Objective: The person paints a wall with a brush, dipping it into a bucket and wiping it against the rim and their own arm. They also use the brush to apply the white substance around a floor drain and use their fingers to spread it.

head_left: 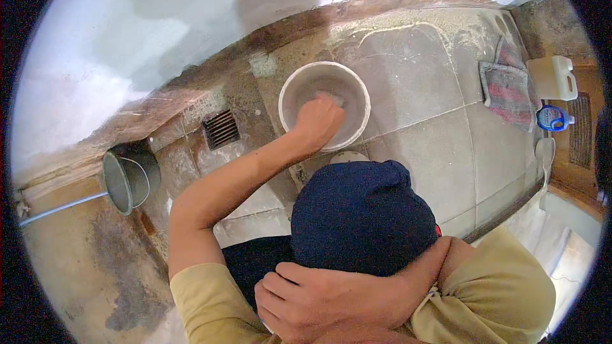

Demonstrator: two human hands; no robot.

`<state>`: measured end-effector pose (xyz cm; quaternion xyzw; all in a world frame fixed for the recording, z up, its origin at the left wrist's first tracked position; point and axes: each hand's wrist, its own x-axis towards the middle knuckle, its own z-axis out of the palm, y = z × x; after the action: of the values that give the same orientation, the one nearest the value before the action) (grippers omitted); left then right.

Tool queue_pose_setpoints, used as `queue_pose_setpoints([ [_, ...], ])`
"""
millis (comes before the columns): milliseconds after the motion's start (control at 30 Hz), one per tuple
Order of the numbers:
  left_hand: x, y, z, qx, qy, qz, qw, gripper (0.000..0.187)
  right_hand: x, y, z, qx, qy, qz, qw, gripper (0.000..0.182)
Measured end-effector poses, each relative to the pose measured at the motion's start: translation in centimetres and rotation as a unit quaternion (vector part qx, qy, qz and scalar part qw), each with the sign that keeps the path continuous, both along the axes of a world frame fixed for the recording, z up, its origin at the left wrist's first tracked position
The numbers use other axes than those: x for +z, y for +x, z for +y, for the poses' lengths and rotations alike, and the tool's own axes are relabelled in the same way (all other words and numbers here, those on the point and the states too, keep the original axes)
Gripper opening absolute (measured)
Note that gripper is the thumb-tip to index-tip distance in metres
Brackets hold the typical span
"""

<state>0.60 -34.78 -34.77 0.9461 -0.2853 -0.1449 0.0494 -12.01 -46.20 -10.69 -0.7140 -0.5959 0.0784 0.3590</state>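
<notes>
My left hand (320, 121) reaches down into a round whitish bucket (288, 92) on the tiled floor. Its fingers are closed, and a small pale patch shows beyond the knuckles; what it holds, if anything, I cannot make out. The inside of the bucket looks greyish. Across my body lies my right hand (319, 299), just below my knee in dark blue cloth (363, 216). Its back faces up and the fingers lie loosely bent against my clothing, with no object visible in them. The fingertips are partly hidden.
A dark bucket (118, 181) lies tipped by the left wall, with a light blue pole (64, 209) beside it. A floor drain (221, 130) is nearby. At right are a striped cloth (510, 92), a pale jug (558, 78) and a blue bottle (553, 118). A wall runs behind.
</notes>
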Motion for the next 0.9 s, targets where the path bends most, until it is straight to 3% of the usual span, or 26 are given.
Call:
queue_pose_setpoints([
  [600, -2.9, 2.0, -0.1, -0.072, 0.0, 0.019, 0.997, 0.02, -0.2, -0.1, 0.1, -0.013, 0.001, -0.033, 0.999, 0.016],
  [700, -2.7, 1.6, 0.4, -0.068, -0.05, -0.029, 0.996, 0.016, 0.0, -0.3, 0.1, -0.019, 0.003, -0.026, 0.999, 0.016],
  [767, -1.3, 1.4, 1.0, -0.015, -0.024, -0.042, 0.999, 0.013, 0.0, -0.6, -0.1, -0.019, -0.001, -0.033, 0.999, 0.015],
  [867, 1.5, 0.3, 4.1, -0.061, -0.07, -0.071, 0.993, 0.019, 0.1, -0.4, -0.6, -0.017, -0.003, -0.029, 0.999, 0.014],
  [900, 2.7, -0.2, 4.6, -0.024, -0.034, -0.043, 0.998, 0.019, 0.3, -0.3, -0.8, -0.015, 0.005, -0.017, 1.0, 0.014],
])
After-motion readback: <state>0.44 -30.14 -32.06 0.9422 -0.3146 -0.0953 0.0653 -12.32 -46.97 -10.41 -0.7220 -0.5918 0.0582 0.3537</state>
